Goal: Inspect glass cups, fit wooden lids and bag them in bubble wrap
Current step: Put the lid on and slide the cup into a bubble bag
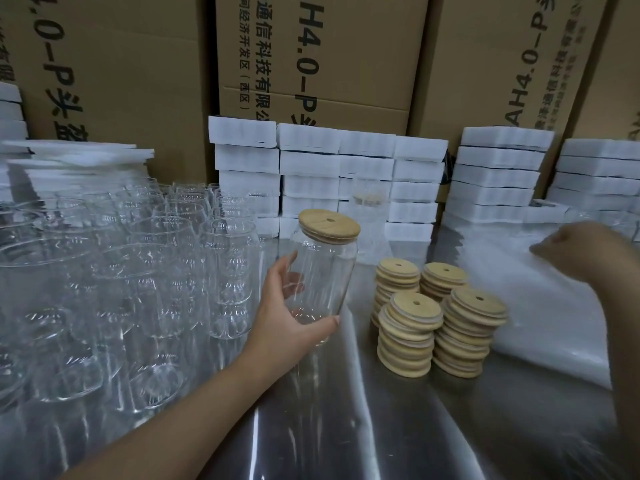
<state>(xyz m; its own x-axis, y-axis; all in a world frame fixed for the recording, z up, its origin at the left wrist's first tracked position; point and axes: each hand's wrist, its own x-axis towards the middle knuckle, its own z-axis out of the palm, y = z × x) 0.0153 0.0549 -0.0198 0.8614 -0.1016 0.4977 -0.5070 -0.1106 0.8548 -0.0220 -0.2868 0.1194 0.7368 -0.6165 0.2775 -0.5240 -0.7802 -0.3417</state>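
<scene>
Cup (pixel 325 278) with wooden lid (pixel 329 225) gripped near base by left hand (pixel 284 320), just left of lid stacks (pixel 440 320). Right hand (pixel 581 251) right of stacks, blurred, grip unclear. Keep lid seated while bagging.

Four lid stacks (pixel 410 341), one lidded cup (pixel 323 271)

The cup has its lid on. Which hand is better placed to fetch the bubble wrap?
Probably the right hand: it is right by the bubble wrap pile, while the left hand holds the lidded cup.
</scene>
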